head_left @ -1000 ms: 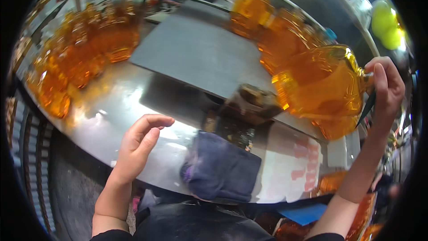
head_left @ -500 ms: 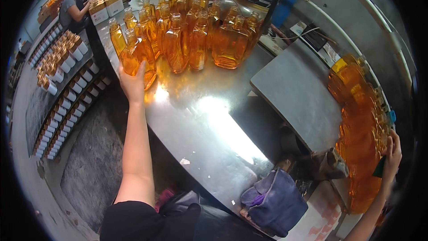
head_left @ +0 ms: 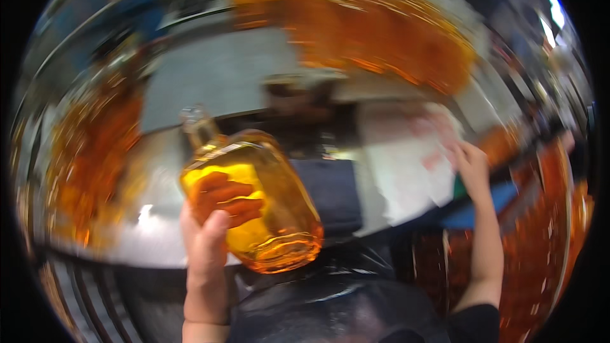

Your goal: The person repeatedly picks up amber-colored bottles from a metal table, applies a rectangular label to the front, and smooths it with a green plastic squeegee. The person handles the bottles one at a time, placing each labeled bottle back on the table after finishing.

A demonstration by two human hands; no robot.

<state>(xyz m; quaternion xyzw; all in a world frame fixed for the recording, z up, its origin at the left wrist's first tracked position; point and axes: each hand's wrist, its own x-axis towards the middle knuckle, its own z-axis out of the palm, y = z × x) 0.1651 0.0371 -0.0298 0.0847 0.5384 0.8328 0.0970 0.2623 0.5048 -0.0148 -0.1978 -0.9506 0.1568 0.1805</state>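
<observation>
My left hand (head_left: 206,235) is closed round a flat amber glass bottle (head_left: 283,194). The bottle tilts, its open neck toward the upper left and its thick base toward the lower right. Through the glass, the fingers show behind it. Over a white sheet with red marks (head_left: 406,159), my right hand (head_left: 471,164) has its fingers drawn together. A green patch (head_left: 459,187) shows beside its palm; blur hides what exactly the fingers hold.
A blurred row of amber bottles (head_left: 381,32) stands along the back, and another group (head_left: 95,159) at the left. A grey board (head_left: 216,70) lies between them. At the lower right are stacked amber items (head_left: 495,260). Dark cloth (head_left: 327,194) lies behind the held bottle.
My view has swung to the right. My left hand has lifted the bottle from the group on the metal table and brought it close. My right hand has come away from the bottle row.
</observation>
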